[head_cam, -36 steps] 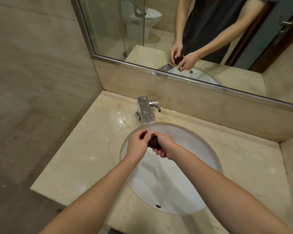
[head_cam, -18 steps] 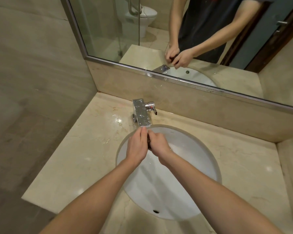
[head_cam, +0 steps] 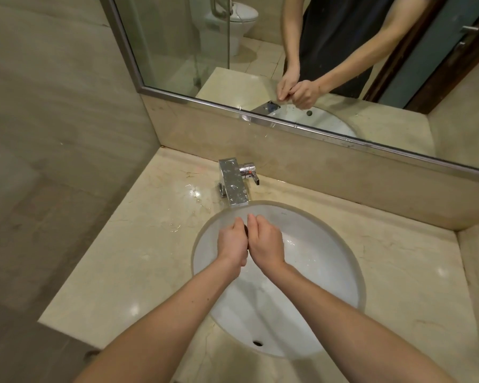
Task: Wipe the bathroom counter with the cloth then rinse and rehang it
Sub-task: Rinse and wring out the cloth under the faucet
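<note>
Both hands are over the white sink basin [head_cam: 315, 272], just below the chrome faucet [head_cam: 233, 183] at the table's [head_cam: 116, 258] back edge. The left hand [head_cam: 231, 243] and right hand [head_cam: 266, 243] press together, fingers curled around the dark cloth [head_cam: 245, 230], of which only a sliver peeks out between them. Water drops glint on the table left of the faucet.
</note>
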